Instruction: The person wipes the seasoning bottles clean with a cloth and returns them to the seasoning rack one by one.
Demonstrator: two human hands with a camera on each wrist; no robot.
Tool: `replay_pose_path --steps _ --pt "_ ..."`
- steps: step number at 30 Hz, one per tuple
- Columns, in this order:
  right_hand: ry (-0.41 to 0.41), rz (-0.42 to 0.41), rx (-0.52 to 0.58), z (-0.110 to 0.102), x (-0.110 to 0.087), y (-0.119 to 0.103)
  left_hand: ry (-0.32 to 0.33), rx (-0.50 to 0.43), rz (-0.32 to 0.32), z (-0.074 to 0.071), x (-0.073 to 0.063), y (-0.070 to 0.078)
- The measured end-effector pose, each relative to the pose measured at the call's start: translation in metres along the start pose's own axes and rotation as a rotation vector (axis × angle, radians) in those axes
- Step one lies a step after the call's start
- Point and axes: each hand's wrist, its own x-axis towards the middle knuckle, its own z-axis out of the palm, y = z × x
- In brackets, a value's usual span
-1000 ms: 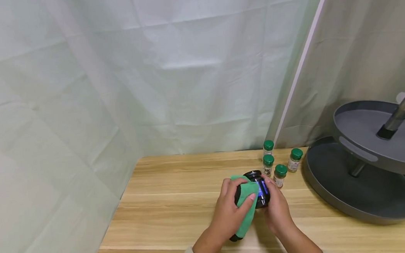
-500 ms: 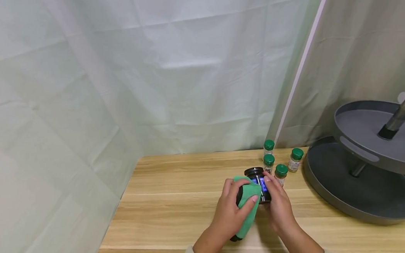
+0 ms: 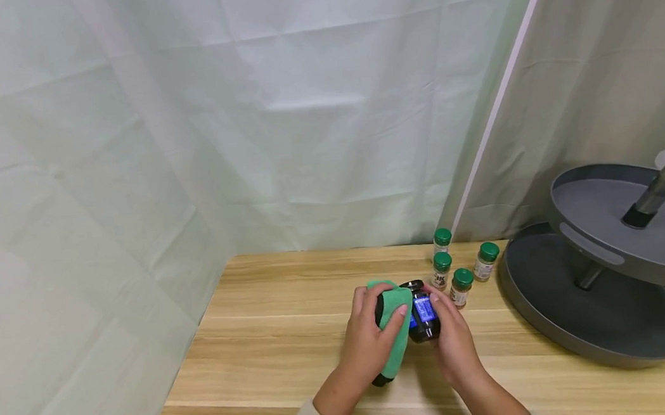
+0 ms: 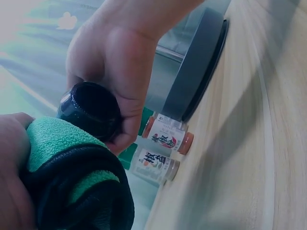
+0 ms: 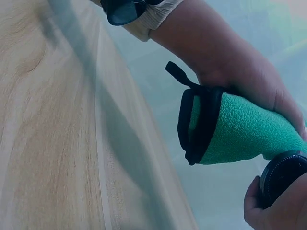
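Folded over with a black edge, a green cloth (image 3: 396,330) is gripped in my left hand (image 3: 365,332). My right hand (image 3: 453,333) holds a dark jar (image 3: 425,319) with a blue label and a black lid, tilted above the table. The cloth lies against the jar's left side in the head view. In the left wrist view the jar's dark round base (image 4: 96,108) faces the camera, with the right fingers curled round it. The right wrist view shows the cloth (image 5: 249,129) touching or very near the jar (image 5: 283,175); which one I cannot tell.
Several small spice jars with green lids, one of them (image 3: 461,287) close behind my right hand, stand on the wooden table (image 3: 272,338). At the right is a dark grey two-tier round tray (image 3: 545,321) with a metal post. Pale curtains (image 3: 305,139) hang behind and at the left.
The left hand and cloth have shifted left and slightly up from the jar, baring more of its blue label. The jar has tipped and moved a little left in the right hand.
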Motion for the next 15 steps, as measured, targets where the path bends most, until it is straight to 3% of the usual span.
replay_pose_path --steps 5,11,15 --pt "-0.008 0.014 0.013 -0.001 -0.0012 -0.0001 -0.019 0.009 0.024 0.001 -0.0001 -0.0004" --pt "0.004 -0.001 -0.012 -0.0045 0.0023 -0.0019 -0.1 0.061 0.126 0.0026 -0.0042 0.0018" --pt "0.053 0.002 -0.065 -0.0075 0.0051 -0.004 -0.158 0.098 0.19 0.0044 -0.006 0.0018"
